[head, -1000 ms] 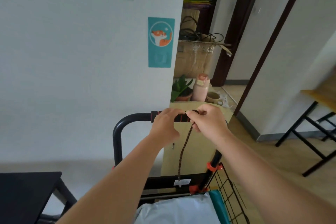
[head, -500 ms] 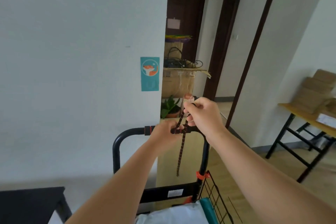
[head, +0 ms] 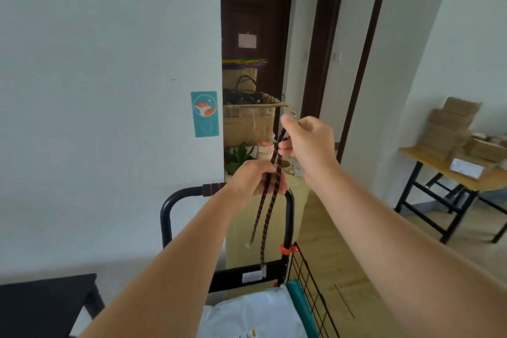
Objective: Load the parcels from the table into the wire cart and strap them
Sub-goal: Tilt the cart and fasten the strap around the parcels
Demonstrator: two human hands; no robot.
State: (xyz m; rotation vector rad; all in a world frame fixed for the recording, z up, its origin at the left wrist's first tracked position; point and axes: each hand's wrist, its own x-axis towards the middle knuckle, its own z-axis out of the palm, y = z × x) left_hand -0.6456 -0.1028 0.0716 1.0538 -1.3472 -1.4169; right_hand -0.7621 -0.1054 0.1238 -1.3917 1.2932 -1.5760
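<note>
White parcel [head: 255,313] lay in the wire cart [head: 307,277] at the bottom edge, left hand [head: 255,177] gripped 2 strands of the braided strap [head: 264,250] by the cart handle [head: 192,191], right hand [head: 307,143] pinched its upper end higher up, cardboard boxes [head: 450,123] sat on the far table [head: 428,159].

Open floor [head: 343,241] right of the wire cart [head: 233,276]; wall [head: 96,118] and black table [head: 41,307] close on its left.

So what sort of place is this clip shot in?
Probably a flat or small office used for parcel dispatch. A dark wooden door closes off a white-walled passage, cardboard boxes are stacked on a folding table, and a white mailer bag lies in the wire cart.
</note>
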